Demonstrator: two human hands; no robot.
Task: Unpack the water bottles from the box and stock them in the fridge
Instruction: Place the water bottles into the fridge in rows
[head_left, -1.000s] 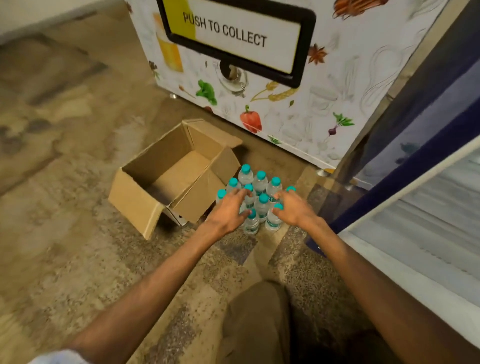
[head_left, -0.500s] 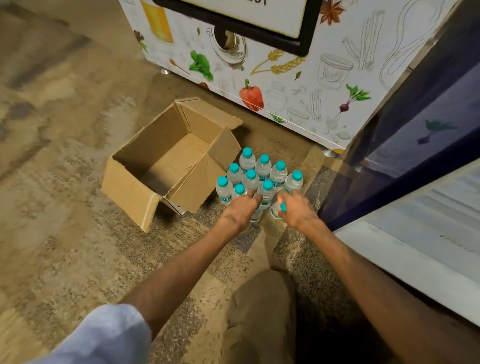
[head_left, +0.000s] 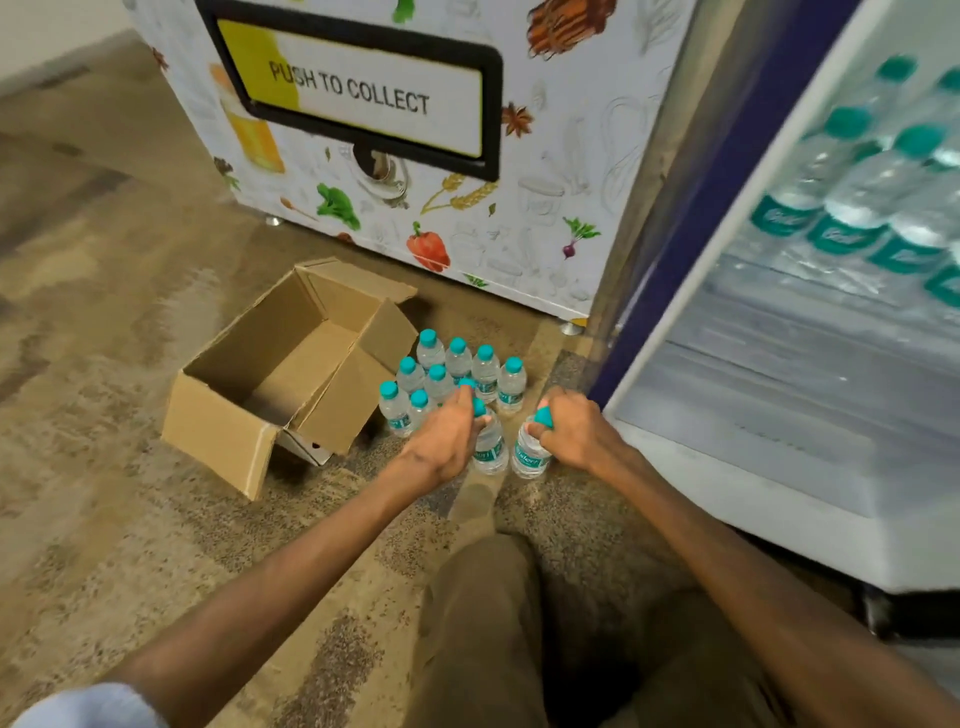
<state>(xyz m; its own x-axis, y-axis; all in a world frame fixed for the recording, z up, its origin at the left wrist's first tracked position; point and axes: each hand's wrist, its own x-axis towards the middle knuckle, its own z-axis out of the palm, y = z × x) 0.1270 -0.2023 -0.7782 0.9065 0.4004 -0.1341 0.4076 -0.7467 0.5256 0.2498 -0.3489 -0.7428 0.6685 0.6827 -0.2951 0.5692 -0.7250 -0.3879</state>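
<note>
Head view. I take the cardboard box (head_left: 291, 374) as my reference. It sits open on the floor (head_left: 130, 467) with its flaps up and its bare bottom showing.

Loose bottles (head_left: 457, 364) with teal caps stand upright in a tight cluster just right of the box, beside its right flap.

The left hand (head_left: 447, 436) is at the near edge of that cluster, right of the box. Its fingers are curled round the neck of one bottle (head_left: 491, 449). Another cap shows above the knuckles; I cannot tell whether it is gripped too.

The right hand (head_left: 576, 436), further right of the box, pinches a second bottle (head_left: 530, 457) at the neck, the cap poking out between the fingers. I cannot tell whether either held bottle touches the floor.

The fridge (head_left: 727, 467) is well right of the box, with stocked bottles (head_left: 857, 208) in rows on an upper shelf.

A vending machine (head_left: 519, 208) marked "PUSH TO COLLECT" stands behind the box.
</note>
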